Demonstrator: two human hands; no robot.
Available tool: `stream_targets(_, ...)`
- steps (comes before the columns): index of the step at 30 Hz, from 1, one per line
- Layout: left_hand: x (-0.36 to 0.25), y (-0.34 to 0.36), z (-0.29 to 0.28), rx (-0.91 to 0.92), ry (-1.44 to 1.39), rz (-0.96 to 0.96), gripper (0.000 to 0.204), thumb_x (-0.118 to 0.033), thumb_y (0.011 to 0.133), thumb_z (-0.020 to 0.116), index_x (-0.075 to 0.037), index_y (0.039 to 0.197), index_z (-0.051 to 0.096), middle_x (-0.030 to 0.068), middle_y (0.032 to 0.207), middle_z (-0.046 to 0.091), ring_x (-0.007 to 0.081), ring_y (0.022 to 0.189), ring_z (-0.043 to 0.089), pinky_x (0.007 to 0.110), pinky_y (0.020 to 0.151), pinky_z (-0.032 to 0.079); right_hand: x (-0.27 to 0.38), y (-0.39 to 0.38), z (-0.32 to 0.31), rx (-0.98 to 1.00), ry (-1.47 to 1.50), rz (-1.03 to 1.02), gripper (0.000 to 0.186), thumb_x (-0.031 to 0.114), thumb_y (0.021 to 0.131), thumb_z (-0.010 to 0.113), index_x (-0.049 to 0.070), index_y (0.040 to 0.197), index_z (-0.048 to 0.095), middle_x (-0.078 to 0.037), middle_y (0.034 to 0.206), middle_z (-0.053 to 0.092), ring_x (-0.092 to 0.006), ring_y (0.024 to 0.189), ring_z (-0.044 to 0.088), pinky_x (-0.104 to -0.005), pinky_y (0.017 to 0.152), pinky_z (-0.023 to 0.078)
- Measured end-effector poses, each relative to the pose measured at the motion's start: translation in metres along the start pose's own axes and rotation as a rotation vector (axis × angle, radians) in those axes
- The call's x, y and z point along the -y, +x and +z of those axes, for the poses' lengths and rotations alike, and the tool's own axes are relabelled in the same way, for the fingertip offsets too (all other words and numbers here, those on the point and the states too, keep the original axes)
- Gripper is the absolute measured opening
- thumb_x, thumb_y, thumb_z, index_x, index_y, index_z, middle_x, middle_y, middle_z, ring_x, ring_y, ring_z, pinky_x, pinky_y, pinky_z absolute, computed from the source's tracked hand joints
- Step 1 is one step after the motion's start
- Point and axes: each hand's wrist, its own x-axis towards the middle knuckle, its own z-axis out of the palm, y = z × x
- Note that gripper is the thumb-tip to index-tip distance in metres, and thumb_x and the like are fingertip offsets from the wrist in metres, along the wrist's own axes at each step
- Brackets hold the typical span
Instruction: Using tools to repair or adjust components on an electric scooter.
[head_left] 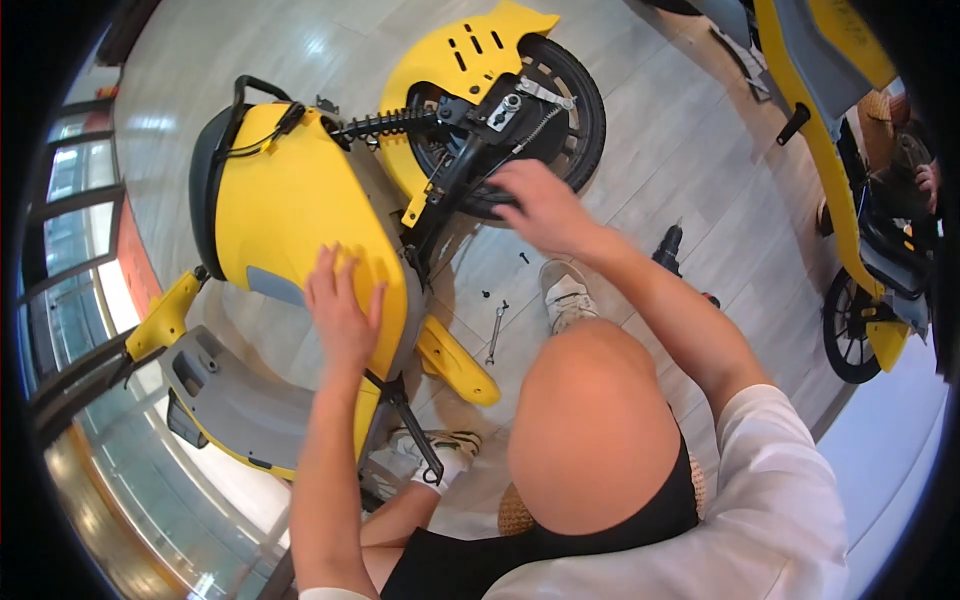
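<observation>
A yellow and grey electric scooter [310, 200] lies on its side in front of me. My left hand [343, 305] rests on its yellow body panel, fingers spread, holding nothing. My right hand [545, 208] hovers beside the black swingarm [462, 185] and the rear wheel [590, 110], its fingers apart and slightly bent. I see nothing in it, and cannot tell whether its fingertips touch the arm. A yellow slotted fender [425, 70] curves around the wheel. The coil shock absorber [390, 124] links the body to the wheel assembly.
On the floor by my shoe [567, 290] lie a wrench [496, 333] and a few small dark bolts [524, 258]. A dark power drill [668, 248] is right of my knee. A yellow footrest-like piece [457, 362] juts from the body. Another yellow scooter [825, 160] stands far right.
</observation>
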Motion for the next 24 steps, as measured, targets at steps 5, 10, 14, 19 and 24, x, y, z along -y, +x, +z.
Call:
stream_targets(5,0.023,0.029,0.049,0.041,0.01,-0.033,0.053,-0.032,0.085,0.065,-0.006,0.127,0.046,0.0165,0.142,0.038,0.0346,0.137,0.03,0.048,0.109,0.021,-0.018,0.018,0.027,0.171,-0.209,-0.125,0.032,0.01,0.073,0.07,0.003,0.104,0.061,-0.01,0.102,0.059,-0.0287,0.103,0.054,-0.0378,0.096,0.041)
stream_targets(10,0.023,0.028,0.056,-0.024,0.098,-0.044,0.055,-0.041,0.086,0.059,-0.007,0.127,0.045,0.0145,0.142,0.038,0.0324,0.138,0.029,0.048,0.11,0.018,-0.036,0.019,0.038,0.086,-0.118,-0.151,0.017,0.009,0.074,0.069,0.005,0.089,0.064,-0.007,0.089,0.058,-0.0253,0.092,0.054,-0.0369,0.09,0.041)
stream_targets(14,0.026,0.027,0.061,-0.039,0.093,-0.029,0.055,-0.043,0.087,0.058,-0.007,0.126,0.046,0.0141,0.142,0.038,0.0318,0.137,0.029,0.047,0.11,0.018,-0.043,0.02,0.053,0.048,-0.075,-0.115,0.011,0.009,0.074,0.068,0.005,0.083,0.063,-0.006,0.084,0.056,-0.0244,0.088,0.054,-0.0361,0.086,0.041)
stream_targets(19,0.024,0.028,0.059,-0.051,0.104,-0.029,0.051,-0.037,0.087,0.058,-0.005,0.126,0.047,0.0165,0.141,0.04,0.0337,0.135,0.033,0.045,0.109,0.021,-0.047,0.021,0.061,-0.007,-0.053,-0.143,0.008,0.012,0.075,0.066,0.007,0.072,0.06,-0.005,0.077,0.056,-0.0232,0.083,0.054,-0.035,0.081,0.04)
stream_targets(24,0.022,0.028,0.059,-0.051,0.099,-0.029,0.052,-0.038,0.087,0.058,-0.005,0.126,0.047,0.0163,0.141,0.041,0.0337,0.135,0.033,0.045,0.109,0.021,-0.047,0.02,0.06,-0.025,-0.075,-0.141,0.008,0.012,0.075,0.066,0.007,0.072,0.06,-0.005,0.076,0.055,-0.0233,0.083,0.054,-0.0351,0.081,0.041)
